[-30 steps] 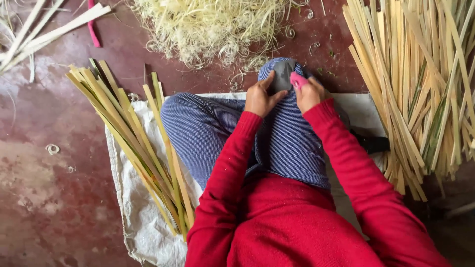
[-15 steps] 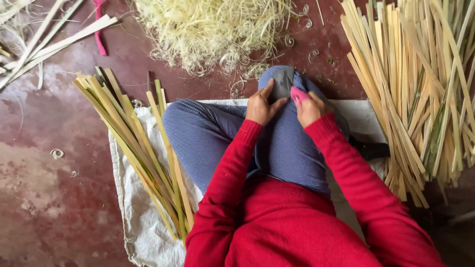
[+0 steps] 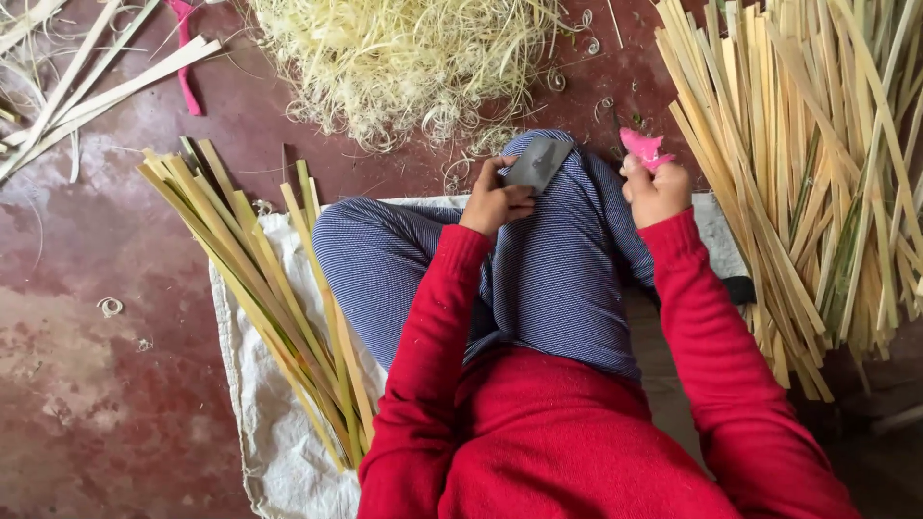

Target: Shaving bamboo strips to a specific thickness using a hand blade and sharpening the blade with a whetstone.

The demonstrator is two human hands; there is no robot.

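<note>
left hand [image 3: 495, 204]: closed on grey blade [image 3: 538, 161] over knee | right hand [image 3: 656, 187]: fist on pink piece [image 3: 642, 147] | risk: blade may slip, cut the leg

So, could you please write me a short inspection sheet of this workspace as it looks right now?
Surface: dark red floor, with a white woven sack under the seated person.
Job's things: grey flat piece on the knee; pink scrap.
Clutter: pale shavings heap; green-yellow strips at the left; large strip pile at the right; loose curls.
Grippers: left hand grips the grey flat piece; right hand pinches the pink scrap.
Cables: nothing seen.
Surroundings: pale slats and a pink strip at top left.
</note>
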